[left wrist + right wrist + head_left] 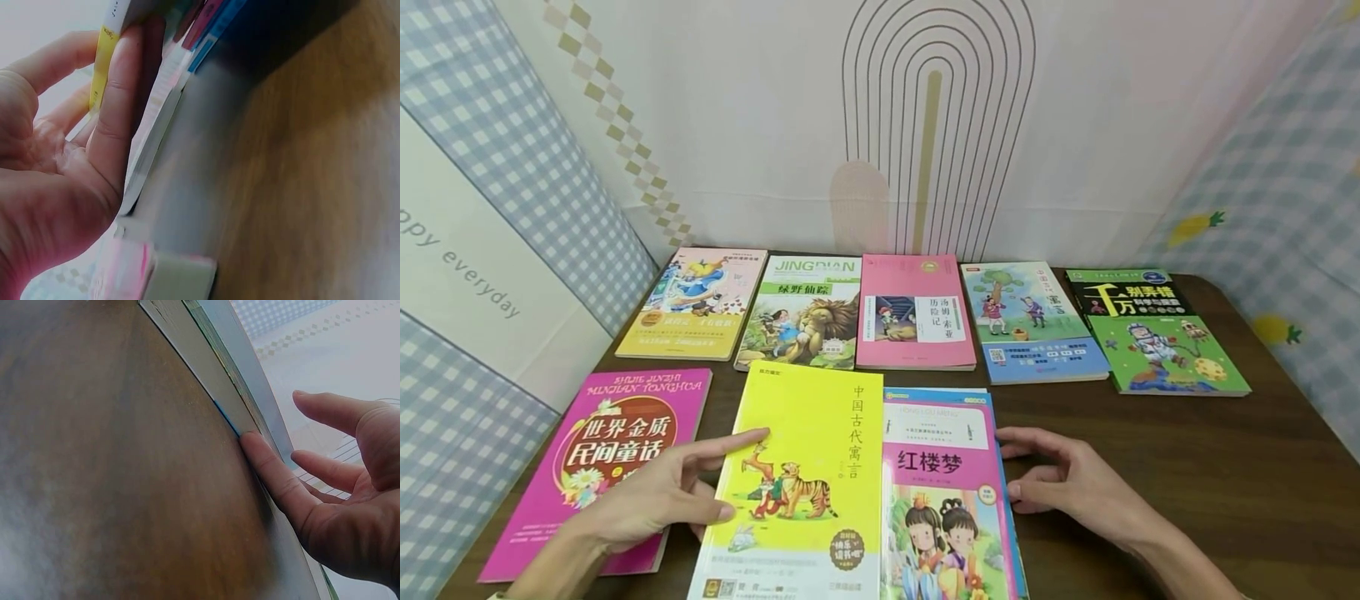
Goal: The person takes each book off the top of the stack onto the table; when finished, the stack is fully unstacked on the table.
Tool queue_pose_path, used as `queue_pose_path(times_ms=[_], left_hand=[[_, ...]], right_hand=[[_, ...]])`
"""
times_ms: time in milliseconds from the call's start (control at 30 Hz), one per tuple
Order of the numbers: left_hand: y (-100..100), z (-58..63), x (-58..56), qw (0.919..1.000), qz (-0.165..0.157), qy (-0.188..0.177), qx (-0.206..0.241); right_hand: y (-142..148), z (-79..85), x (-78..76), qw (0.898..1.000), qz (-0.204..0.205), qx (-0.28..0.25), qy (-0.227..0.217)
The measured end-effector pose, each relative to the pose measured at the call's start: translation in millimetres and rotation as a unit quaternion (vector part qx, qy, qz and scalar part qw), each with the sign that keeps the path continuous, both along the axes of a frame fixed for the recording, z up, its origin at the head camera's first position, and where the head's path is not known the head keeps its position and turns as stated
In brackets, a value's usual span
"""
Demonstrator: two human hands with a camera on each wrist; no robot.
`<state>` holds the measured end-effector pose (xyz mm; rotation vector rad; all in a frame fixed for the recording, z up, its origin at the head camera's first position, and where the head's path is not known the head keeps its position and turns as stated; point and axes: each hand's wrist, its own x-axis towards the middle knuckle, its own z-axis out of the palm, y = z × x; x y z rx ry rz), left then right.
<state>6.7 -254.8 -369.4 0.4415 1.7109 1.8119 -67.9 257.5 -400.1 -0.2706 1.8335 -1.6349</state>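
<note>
My left hand (pixel 651 496) grips a yellow book (pixel 805 425) by its left edge, with thumb and index finger on the cover and other fingers beneath. In the left wrist view, the yellow spine (pixel 103 69) sits between the fingers. The book is raised and overlaps a pink-and-white book (pixel 928 462) with two cartoon figures. Under that one, a blue-edged book (pixel 991 400) shows. At the right side of this stack is my right hand (pixel 1071 475), fingers extended and holding nothing. A fingertip touches the page edges (pixel 234 403) in the right wrist view.
A magenta book (pixel 617 458) lies at left, partly behind the left forearm. Along the back stand in a row a pink-and-yellow book (pixel 692 304), a lion book (pixel 801 312), a pink book (pixel 917 312), a blue-bottomed book (pixel 1033 321) and a green book (pixel 1157 333), all lying flat on the brown table (pixel 1240 467).
</note>
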Motion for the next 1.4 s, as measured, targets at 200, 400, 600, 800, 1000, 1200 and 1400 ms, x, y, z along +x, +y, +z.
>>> queue_pose_path(times_ms=[200, 400, 600, 800, 1000, 1200, 1400], left_hand=[[-16.9, -3.3, 4.3, 0.9999, 0.01, 0.012, 0.002], [-30.6, -6.2, 5.4, 0.9999, 0.01, 0.006, -0.002], [-34.7, -4.5, 3.0, 0.9992, 0.009, 0.0, -0.038], [-32.8, 0.0, 0.6, 0.9957, 0.007, 0.011, -0.092], [-31.1, 5.4, -1.4, 0.9872, -0.006, 0.027, -0.157], [-25.5, 14.6, -0.4, 0.9741, 0.017, 0.03, -0.223], [-18.0, 22.8, 4.3, 0.946, 0.062, 0.056, -0.313]], right_hand=[[0.5, 0.1, -0.1, 1.0, -0.002, 0.0, -0.005], [2.1, -0.8, 0.6, 1.0, 0.0, -0.001, -0.007], [3.0, -2.1, 0.8, 1.0, 0.001, -0.002, -0.008], [1.9, -2.0, 0.5, 1.0, 0.004, -0.001, -0.005], [0.9, -1.0, -0.1, 1.0, 0.003, 0.002, -0.006], [1.0, -0.5, 0.2, 1.0, 0.004, -0.001, -0.001], [0.8, -0.9, 0.1, 1.0, 0.003, -0.001, 0.0]])
